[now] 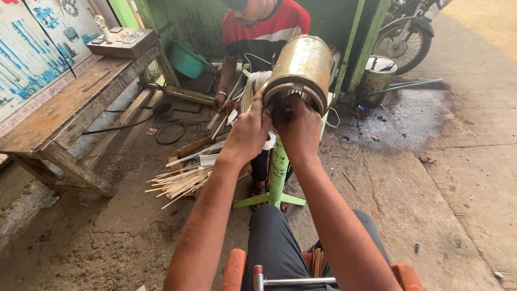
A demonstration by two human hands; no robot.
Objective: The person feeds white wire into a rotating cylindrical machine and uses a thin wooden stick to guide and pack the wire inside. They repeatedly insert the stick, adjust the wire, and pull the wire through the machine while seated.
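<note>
Atop the green stand (pixel 278 172), the metal cylinder (pixel 301 67) is lying sideways; both hands, left (pixel 249 132) and right (pixel 297 129), are pressing its open end, fingers clenching the wire windings (pixel 253 86).

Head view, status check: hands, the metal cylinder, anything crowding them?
Left hand and right hand both pressed at open end of metal cylinder on green stand. Grip unclear. Another person works close behind it.

Bright, even daylight fills the scene, strongest on the concrete floor (pixel 474 140) at the right. Shadows are soft, deepest beneath the wooden counter (pixel 70 108). The metal cylinder (pixel 301 67) shows a mild sheen. Focus is sharp; wide-angle lens bends the edges.
</note>
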